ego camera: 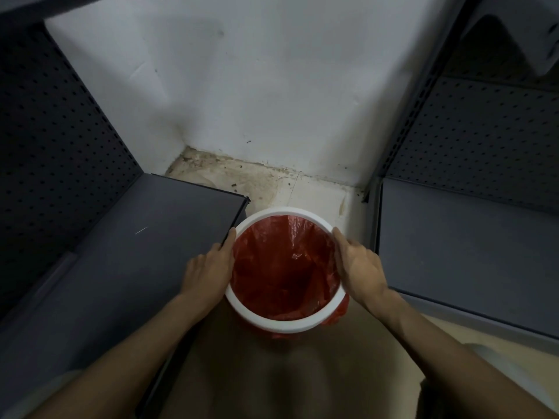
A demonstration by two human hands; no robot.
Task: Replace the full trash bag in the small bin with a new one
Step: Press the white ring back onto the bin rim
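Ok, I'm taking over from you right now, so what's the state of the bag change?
Left hand: fingers lie flat along the left side of the white bin rim.
Right hand: likewise on the right side.
Red bag lines the inside, looks empty, rim seated over it. Some bag edge sticks out under the rim, near right.
Full bag not in view.
To do: probably tuck that edge, then let go.

White wall (272,86), stained floor (266,182), grey shelves (465,243)

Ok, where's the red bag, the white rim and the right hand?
red trash bag (266,276), head view, on its inside wall
white rim (281,212), head view, on its far edge
right hand (358,264), head view, on its back
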